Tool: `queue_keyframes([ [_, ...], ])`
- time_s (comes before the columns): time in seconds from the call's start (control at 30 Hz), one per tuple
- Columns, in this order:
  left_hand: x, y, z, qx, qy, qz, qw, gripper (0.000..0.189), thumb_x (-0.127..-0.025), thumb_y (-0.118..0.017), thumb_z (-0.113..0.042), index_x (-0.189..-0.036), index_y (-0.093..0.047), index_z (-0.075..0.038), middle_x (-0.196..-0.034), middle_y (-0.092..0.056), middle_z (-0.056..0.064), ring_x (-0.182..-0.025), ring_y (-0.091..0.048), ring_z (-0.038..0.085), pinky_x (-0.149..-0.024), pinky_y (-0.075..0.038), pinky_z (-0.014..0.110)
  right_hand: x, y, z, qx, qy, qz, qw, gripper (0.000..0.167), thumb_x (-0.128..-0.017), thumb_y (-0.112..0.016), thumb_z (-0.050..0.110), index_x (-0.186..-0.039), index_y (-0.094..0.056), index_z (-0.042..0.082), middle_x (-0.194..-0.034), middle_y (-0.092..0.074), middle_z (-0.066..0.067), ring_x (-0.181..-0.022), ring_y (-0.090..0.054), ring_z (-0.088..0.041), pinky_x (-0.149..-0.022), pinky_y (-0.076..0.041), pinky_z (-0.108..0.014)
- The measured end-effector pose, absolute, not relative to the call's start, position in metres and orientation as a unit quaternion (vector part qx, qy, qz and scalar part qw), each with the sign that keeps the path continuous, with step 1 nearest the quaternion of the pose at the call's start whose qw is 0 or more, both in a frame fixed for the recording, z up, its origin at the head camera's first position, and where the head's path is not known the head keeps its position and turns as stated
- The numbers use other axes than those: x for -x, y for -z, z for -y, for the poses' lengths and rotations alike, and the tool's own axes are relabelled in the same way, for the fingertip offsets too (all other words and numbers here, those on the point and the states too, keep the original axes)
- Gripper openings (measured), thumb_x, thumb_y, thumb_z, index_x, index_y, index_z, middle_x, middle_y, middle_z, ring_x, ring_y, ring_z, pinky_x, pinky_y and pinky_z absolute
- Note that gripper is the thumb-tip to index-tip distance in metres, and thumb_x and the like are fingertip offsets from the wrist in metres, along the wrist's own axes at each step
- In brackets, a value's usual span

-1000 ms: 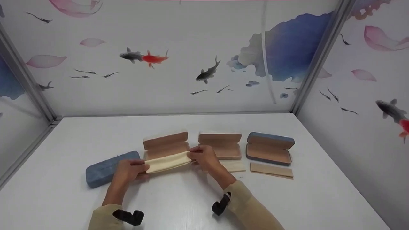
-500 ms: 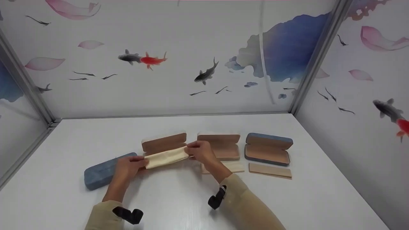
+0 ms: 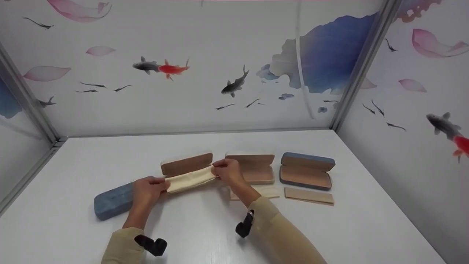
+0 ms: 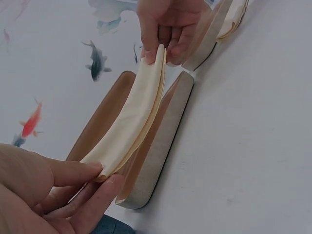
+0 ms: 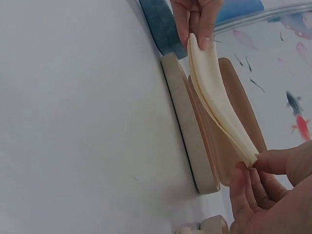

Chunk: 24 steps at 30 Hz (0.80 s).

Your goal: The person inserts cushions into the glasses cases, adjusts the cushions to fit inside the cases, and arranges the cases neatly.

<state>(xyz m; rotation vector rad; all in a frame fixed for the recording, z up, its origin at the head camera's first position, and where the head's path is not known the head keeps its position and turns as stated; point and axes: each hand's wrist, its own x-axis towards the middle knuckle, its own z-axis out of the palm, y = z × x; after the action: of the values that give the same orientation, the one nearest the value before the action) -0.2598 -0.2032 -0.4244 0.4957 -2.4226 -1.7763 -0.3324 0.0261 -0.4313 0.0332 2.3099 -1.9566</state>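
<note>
A folded cream cloth is stretched between both hands, above the open left glasses case with its tan lining. My left hand pinches the cloth's left end between thumb and fingers. At the other end my right hand pinches it the same way. In the left wrist view the cloth sags slightly along its length, over the case's tray. The right wrist view shows the cloth's layered edge and the pale outer wall of the case.
A closed blue glasses case lies at the left, partly behind the left hand. To the right stand an open pale case and an open blue case. In front of them lie a cream cloth and a tan cloth.
Both hands have moved slightly away from the body with the cloth, which now covers more of the left case's tray in the head view. The grips stay the same.
</note>
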Motion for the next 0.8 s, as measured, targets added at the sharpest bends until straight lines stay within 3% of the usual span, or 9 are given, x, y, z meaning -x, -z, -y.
queue_keyframes([
  [0.2,0.262,0.423,0.198,-0.168,0.543,0.820,0.068,0.026,-0.088,-0.071,-0.005,-0.108,-0.072,0.011,-0.100,-0.074,0.025,-0.067,-0.066,0.008,-0.059,-0.050,0.019,0.334,0.433,-0.021,-0.017,0.622,-0.782,0.028,0.012,-0.088,-0.069,-0.002,-0.100,-0.071,-0.003,-0.087,-0.068,-0.007,-0.071,-0.060,-0.011,-0.071,-0.059,-0.031],
  [0.4,0.266,0.420,0.197,-0.162,0.545,0.820,0.069,0.027,-0.090,-0.065,-0.001,-0.112,-0.069,0.013,-0.113,-0.069,0.032,-0.073,-0.069,0.014,-0.063,-0.057,0.025,0.337,0.432,-0.019,-0.011,0.589,-0.808,0.013,0.013,-0.090,-0.069,0.002,-0.102,-0.072,0.001,-0.093,-0.070,-0.011,-0.075,-0.062,-0.012,-0.065,-0.053,-0.023],
  [0.57,0.270,0.420,0.197,-0.157,0.539,0.825,0.068,0.027,-0.091,-0.063,-0.001,-0.113,-0.068,0.013,-0.113,-0.068,0.033,-0.071,-0.070,0.015,-0.062,-0.058,0.027,0.340,0.433,-0.017,-0.006,0.580,-0.815,0.009,0.013,-0.090,-0.069,0.002,-0.103,-0.072,0.001,-0.093,-0.070,-0.010,-0.075,-0.062,-0.011,-0.063,-0.052,-0.022],
  [0.8,0.275,0.418,0.198,-0.172,0.513,0.838,0.068,0.027,-0.090,-0.063,-0.002,-0.113,-0.069,0.012,-0.112,-0.069,0.032,-0.071,-0.069,0.015,-0.057,-0.054,0.022,0.344,0.436,-0.014,0.006,0.574,-0.819,0.002,0.016,-0.090,-0.068,-0.001,-0.104,-0.073,-0.001,-0.095,-0.072,-0.013,-0.071,-0.061,-0.010,-0.062,-0.051,-0.021],
])
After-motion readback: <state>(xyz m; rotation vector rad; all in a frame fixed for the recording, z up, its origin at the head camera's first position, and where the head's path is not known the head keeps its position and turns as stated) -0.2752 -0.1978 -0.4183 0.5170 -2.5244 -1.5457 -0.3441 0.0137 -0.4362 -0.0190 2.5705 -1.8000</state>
